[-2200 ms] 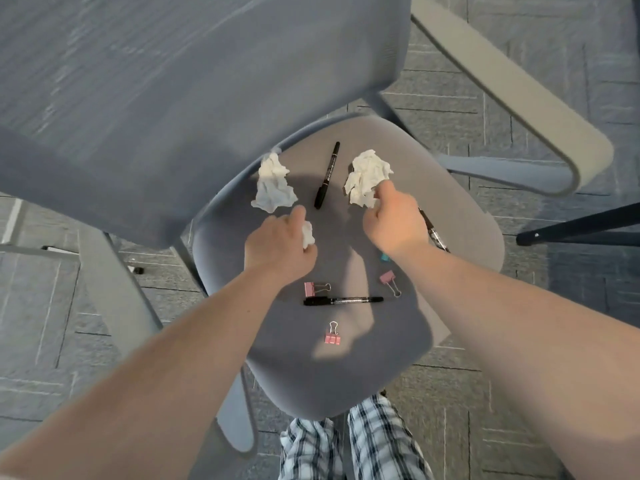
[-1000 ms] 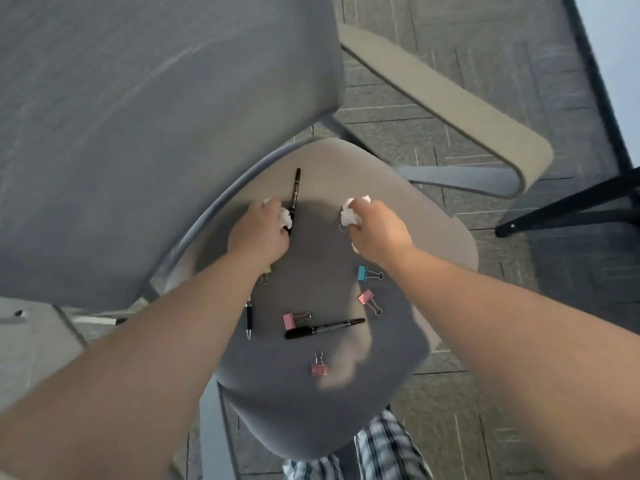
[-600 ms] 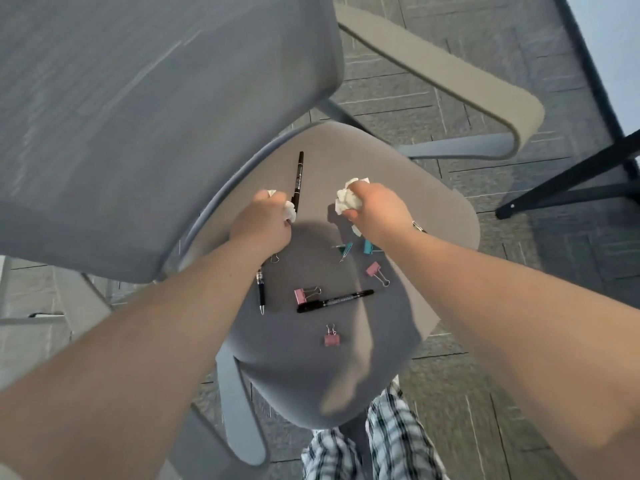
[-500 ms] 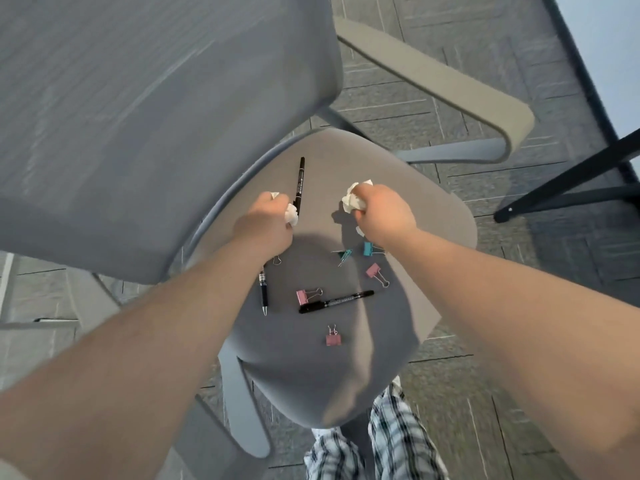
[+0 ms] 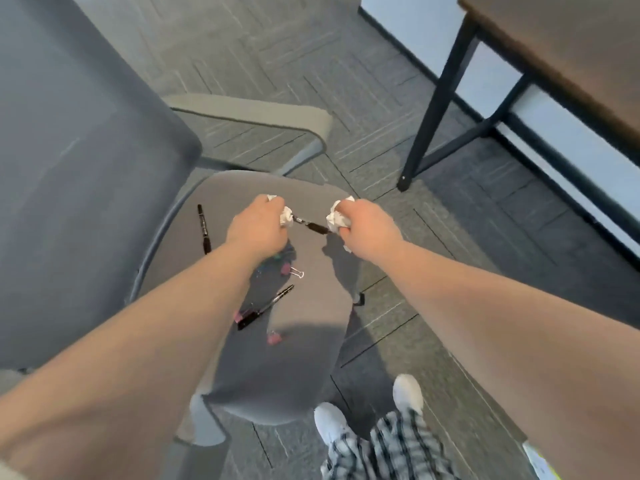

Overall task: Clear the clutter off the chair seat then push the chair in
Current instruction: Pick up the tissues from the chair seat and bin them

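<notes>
The grey chair seat point(image 5: 294, 368) lies below me. My left hand point(image 5: 258, 228) is shut on a crumpled white paper ball point(image 5: 286, 215), and my right hand point(image 5: 367, 225) is shut on another paper ball point(image 5: 336, 216); both hover over the seat's far part. On the seat lie a black marker point(image 5: 203, 228) at the left, a black pen point(image 5: 310, 225) between my hands, another black marker point(image 5: 265, 308) in the middle, and pink binder clips point(image 5: 289, 270), point(image 5: 273, 337). My left forearm hides part of the clutter.
The chair's dark backrest point(image 5: 69, 168) fills the left side and a grey armrest point(image 5: 256, 112) runs behind the seat. A dark wooden table point(image 5: 568, 57) with black legs point(image 5: 433, 109) stands at the upper right. My white shoes point(image 5: 332, 424) stand on grey carpet.
Both hands lifted off the seat with the paper balls closed in them. The view swung right, bringing the table and its legs into sight.
</notes>
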`<act>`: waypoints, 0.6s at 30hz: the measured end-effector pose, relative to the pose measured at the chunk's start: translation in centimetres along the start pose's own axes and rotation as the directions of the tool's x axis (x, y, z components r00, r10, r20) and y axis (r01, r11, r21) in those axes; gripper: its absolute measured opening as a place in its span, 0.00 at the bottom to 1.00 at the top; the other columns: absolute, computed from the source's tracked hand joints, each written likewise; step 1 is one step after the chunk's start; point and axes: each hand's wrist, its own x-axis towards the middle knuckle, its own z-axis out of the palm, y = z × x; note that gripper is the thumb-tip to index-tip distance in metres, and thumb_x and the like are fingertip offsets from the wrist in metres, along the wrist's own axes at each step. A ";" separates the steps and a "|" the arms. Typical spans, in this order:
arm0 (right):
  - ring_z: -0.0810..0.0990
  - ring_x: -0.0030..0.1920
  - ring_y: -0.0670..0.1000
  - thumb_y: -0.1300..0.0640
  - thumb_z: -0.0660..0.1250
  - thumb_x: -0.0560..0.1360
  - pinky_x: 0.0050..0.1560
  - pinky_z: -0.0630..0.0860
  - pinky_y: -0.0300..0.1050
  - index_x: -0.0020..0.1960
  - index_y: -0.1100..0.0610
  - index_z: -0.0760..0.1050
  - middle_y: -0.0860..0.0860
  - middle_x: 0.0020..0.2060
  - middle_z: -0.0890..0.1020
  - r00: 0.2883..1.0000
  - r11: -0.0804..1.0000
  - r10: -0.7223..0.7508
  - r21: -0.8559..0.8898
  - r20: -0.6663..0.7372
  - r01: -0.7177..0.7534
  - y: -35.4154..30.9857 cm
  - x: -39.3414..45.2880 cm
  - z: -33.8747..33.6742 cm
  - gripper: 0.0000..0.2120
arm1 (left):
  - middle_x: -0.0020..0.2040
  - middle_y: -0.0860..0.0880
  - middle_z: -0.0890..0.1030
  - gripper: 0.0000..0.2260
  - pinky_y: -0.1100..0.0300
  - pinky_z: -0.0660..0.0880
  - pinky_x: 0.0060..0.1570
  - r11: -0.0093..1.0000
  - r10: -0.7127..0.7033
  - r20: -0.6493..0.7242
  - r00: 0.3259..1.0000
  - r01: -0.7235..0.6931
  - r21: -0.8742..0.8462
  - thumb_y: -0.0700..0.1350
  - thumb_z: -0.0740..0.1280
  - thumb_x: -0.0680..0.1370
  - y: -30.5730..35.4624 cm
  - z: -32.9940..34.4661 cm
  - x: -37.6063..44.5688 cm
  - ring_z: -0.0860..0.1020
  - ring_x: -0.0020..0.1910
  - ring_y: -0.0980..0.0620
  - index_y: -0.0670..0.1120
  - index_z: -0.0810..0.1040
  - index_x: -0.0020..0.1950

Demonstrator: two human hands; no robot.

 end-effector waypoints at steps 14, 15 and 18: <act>0.83 0.45 0.60 0.60 0.60 0.75 0.48 0.79 0.53 0.55 0.53 0.75 0.54 0.54 0.80 0.894 0.880 0.441 0.234 -0.080 -0.414 24.8 -21.3 -6.0 0.11 | 0.55 0.43 0.72 0.10 0.49 0.72 0.44 0.857 0.438 0.298 0.848 -0.494 0.148 0.43 0.61 0.76 31.4 6.7 -4.6 0.76 0.51 0.39 0.42 0.69 0.56; 0.82 0.45 0.60 0.60 0.60 0.75 0.48 0.79 0.54 0.55 0.53 0.75 0.54 0.54 0.79 0.876 0.858 0.477 0.257 -0.075 -0.445 26.6 -23.4 -6.1 0.11 | 0.55 0.43 0.72 0.10 0.49 0.73 0.45 0.836 0.462 0.323 0.826 -0.527 0.151 0.43 0.61 0.76 33.8 7.7 -5.3 0.76 0.51 0.39 0.42 0.70 0.56; 0.81 0.50 0.61 0.60 0.60 0.74 0.48 0.79 0.53 0.56 0.54 0.75 0.56 0.54 0.79 0.803 0.790 0.590 0.274 -0.091 -0.549 32.1 -30.1 -6.2 0.12 | 0.55 0.43 0.73 0.09 0.49 0.74 0.46 0.774 0.530 0.376 0.760 -0.615 0.151 0.42 0.61 0.76 41.1 10.7 -8.0 0.76 0.51 0.39 0.42 0.70 0.55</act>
